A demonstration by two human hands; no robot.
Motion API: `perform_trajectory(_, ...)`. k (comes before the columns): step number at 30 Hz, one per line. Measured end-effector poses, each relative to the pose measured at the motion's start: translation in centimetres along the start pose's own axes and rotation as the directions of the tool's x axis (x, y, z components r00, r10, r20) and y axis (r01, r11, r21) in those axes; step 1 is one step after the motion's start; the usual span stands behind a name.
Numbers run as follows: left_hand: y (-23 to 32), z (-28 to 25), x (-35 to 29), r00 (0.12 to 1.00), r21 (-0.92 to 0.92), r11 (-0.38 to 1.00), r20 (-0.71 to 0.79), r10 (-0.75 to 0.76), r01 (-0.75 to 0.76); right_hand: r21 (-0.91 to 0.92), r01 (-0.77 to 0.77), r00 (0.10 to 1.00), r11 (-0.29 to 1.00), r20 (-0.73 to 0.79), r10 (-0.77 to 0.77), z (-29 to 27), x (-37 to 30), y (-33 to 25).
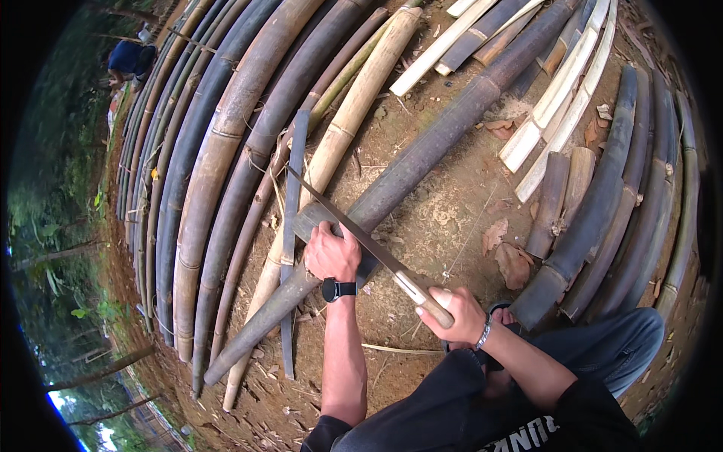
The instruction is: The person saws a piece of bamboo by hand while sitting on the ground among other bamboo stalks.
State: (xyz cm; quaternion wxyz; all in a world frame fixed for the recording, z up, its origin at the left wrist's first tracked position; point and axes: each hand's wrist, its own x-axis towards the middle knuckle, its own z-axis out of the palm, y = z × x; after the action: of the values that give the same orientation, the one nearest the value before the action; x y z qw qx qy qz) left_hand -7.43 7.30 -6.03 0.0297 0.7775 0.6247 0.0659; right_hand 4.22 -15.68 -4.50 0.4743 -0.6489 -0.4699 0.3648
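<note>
On dirt, bamboo pole (422, 162) under left hand (331, 253), saw (354, 230) in right hand (454, 312)

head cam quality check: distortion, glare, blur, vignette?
Head view: strong fisheye, the bamboo poles bow toward the rim; black vignette in all corners. Light is soft and even, shadows faint, no glare except a blown-out sky patch at lower left. Left hand, right hand and the long blade are sharp; rim foliage is smeared.

Bare dirt ground (444, 218) in daylight, seemingly trees (53, 196) beyond.
</note>
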Motion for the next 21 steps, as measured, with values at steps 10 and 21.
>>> perform_trajectory(10, 0.4, 0.0, -0.3, 1.000, 0.000, 1.000, 0.002, -0.014, 0.014, 0.060, -0.007, 1.000, 0.998, -0.027, 0.009, 1.4, 0.5, 0.9)
perform_trajectory(21, 0.2, -0.2, -0.5, 1.000, -0.015, 1.000, -0.005, -0.005, 0.005, 0.005, -0.036, 0.998, 0.999, 0.043, 0.036, 1.2, 1.6, 0.6)
